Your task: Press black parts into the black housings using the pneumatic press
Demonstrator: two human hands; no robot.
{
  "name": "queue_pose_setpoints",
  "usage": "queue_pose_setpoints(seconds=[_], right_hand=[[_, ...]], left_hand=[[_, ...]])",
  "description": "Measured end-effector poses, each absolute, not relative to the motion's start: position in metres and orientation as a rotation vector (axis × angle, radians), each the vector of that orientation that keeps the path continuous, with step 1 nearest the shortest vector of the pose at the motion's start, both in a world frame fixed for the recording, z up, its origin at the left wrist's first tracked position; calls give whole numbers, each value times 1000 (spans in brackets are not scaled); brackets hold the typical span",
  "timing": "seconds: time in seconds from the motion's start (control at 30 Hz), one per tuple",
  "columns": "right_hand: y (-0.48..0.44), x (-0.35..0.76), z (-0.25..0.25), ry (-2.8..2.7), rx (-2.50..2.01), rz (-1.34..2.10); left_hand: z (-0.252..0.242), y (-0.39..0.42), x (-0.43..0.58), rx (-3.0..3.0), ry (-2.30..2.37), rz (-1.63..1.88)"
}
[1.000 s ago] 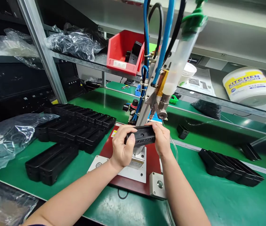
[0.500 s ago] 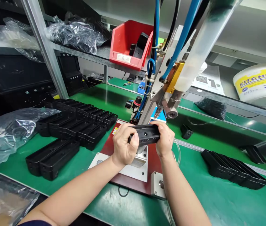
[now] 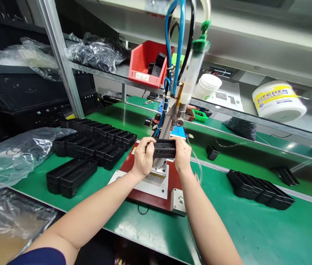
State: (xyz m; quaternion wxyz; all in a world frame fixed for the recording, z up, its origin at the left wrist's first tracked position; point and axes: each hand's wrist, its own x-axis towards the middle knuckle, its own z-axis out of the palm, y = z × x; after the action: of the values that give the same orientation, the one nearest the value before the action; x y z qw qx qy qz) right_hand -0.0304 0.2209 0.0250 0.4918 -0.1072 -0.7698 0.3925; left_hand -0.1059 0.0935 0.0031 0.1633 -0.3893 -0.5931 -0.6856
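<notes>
A black plastic housing (image 3: 164, 148) is held level between both hands, in front of the upright machine. My left hand (image 3: 144, 156) grips its left end, the thumb on the near side. At its right end, my right hand (image 3: 182, 152) has its fingers wrapped round it. Just above the housing is the machine's head (image 3: 180, 121), with a clear tube rising from it. Below the hands stands the metal fixture (image 3: 156, 176) on a white plate over a dark red base (image 3: 133, 197).
Rows of black housings (image 3: 89, 141) fill the left of the green bench, beside a clear plastic bag (image 3: 26, 154). More housings (image 3: 260, 189) lie at the right. A control box (image 3: 178, 201) sits at the base's right corner. A red bin (image 3: 144, 66) and a white tub (image 3: 278, 101) stand on the shelf.
The view has shifted back, so the machine looks smaller and its whole tube shows. Both hands still hold the housing, its row of small holes now facing more towards me.
</notes>
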Motion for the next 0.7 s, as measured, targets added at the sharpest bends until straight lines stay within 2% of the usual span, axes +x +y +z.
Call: queue_pose_setpoints(seconds=[0.27,0.4,0.7], right_hand=[[221,-17,35,-1963,-113,784],[223,-19,34,-1961,-91,793],[222,-25,23,-1866,-123,810]], left_hand=[[8,92,-116,-1287,-1611,-1897],[9,93,-123,-1372,-1502,-1834],[7,94,-121,-1310,-1579,-1879]])
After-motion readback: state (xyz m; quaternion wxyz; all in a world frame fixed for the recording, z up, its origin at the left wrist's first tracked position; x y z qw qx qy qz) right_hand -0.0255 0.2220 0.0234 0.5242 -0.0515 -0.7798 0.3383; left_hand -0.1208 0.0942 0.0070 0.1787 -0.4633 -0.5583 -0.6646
